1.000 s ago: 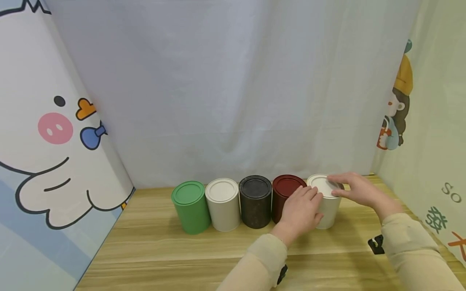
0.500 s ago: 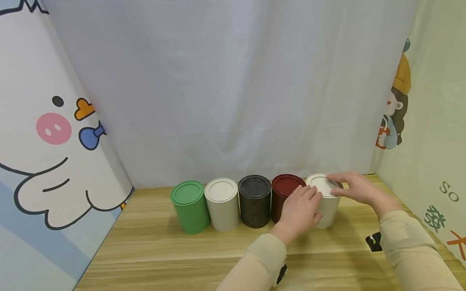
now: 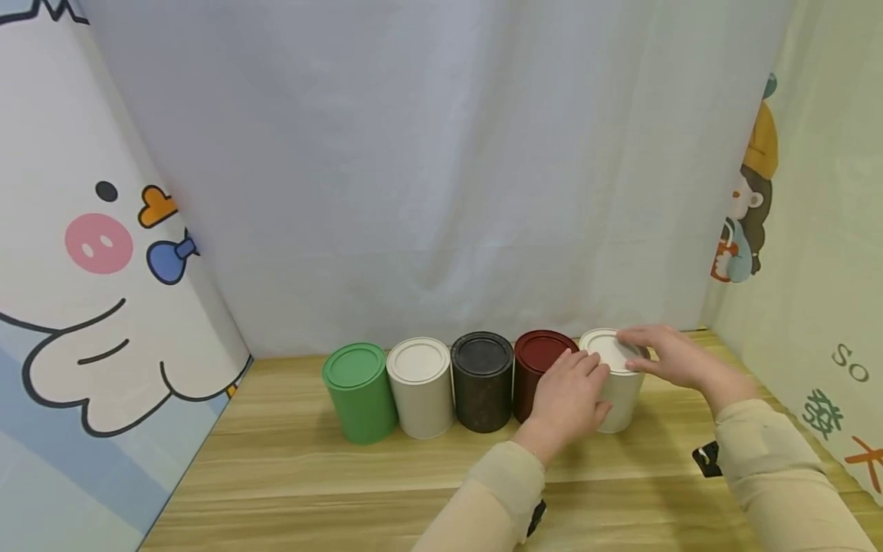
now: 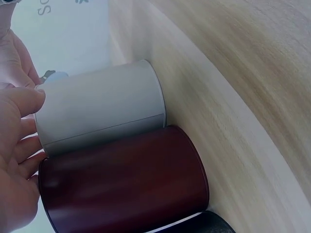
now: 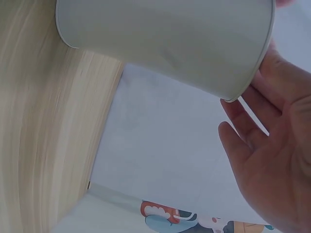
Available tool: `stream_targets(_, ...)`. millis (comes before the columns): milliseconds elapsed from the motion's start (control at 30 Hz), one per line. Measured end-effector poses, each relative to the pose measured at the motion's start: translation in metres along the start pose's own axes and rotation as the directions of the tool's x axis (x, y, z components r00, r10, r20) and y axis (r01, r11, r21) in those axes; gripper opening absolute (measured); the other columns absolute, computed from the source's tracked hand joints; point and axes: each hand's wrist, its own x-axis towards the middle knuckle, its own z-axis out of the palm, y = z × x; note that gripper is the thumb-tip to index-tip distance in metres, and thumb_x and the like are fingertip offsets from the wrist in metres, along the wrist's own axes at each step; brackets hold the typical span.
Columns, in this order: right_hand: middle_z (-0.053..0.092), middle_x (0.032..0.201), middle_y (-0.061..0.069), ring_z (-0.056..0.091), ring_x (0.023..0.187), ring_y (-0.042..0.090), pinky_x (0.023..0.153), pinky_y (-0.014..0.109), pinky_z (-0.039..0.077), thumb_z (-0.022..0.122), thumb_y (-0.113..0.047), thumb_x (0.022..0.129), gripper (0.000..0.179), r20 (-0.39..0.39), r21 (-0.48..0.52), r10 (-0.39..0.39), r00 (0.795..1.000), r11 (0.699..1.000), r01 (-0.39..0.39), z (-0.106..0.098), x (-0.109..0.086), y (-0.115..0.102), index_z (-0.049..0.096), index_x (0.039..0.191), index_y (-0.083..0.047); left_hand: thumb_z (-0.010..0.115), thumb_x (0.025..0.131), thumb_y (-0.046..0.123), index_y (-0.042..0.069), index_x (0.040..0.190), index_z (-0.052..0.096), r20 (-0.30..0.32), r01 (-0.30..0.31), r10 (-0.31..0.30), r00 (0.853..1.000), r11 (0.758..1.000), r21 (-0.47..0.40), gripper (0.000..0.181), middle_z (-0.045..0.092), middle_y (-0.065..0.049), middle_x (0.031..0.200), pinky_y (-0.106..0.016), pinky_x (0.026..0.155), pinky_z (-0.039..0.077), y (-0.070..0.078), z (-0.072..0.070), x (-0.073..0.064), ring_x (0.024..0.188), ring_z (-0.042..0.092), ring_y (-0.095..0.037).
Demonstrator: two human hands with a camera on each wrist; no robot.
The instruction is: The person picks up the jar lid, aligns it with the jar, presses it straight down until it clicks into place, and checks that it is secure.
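Note:
A row of cylindrical cans with recessed tops stands upright on the wooden table (image 3: pixel 331 491). My left hand (image 3: pixel 567 397) rests at the upper edges of the dark red can (image 3: pixel 543 349) and the right-end white can (image 3: pixel 624 406). In the left wrist view its thumb (image 4: pixel 31 99) lies by the white can's rim, with the other fingers over the top ends. My right hand (image 3: pixel 679 359) touches the right side of that same white can's rim, thumb and fingers spread. In the right wrist view, loosely bent fingers (image 5: pixel 235 143) lie beside the rim.
Left of the dark red can stand a black can (image 3: pixel 483 383), another white can (image 3: pixel 422 399) and a green can (image 3: pixel 362 399), side by side. A pale curtain (image 3: pixel 428 169) hangs close behind the row. Printed cloths border the table on the left (image 3: pixel 83 322) and right (image 3: pixel 800 230).
The head view has shifted very slightly, so the scene drifts a little left. Both hands and all the cans keep their places.

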Motion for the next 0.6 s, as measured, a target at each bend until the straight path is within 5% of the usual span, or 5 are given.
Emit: stream_targets(600,0.054,0.132,0.033,0.048,0.121,0.053,0.098,0.066,0.04,0.07,-0.015,0.093,0.05,-0.014,0.06,0.049,0.999,0.997,-0.048,0.0041,-0.0044,0.0009,0.055,0.132,0.012,0.061,0.093,0.056,0.024,0.146,0.048,-0.001,-0.011,0.011,1.0,0.999,0.042,0.064,0.044,0.007,0.151,-0.029,0.118,0.021,0.0031,0.0033,-0.0089,0.14,0.036,-0.01)
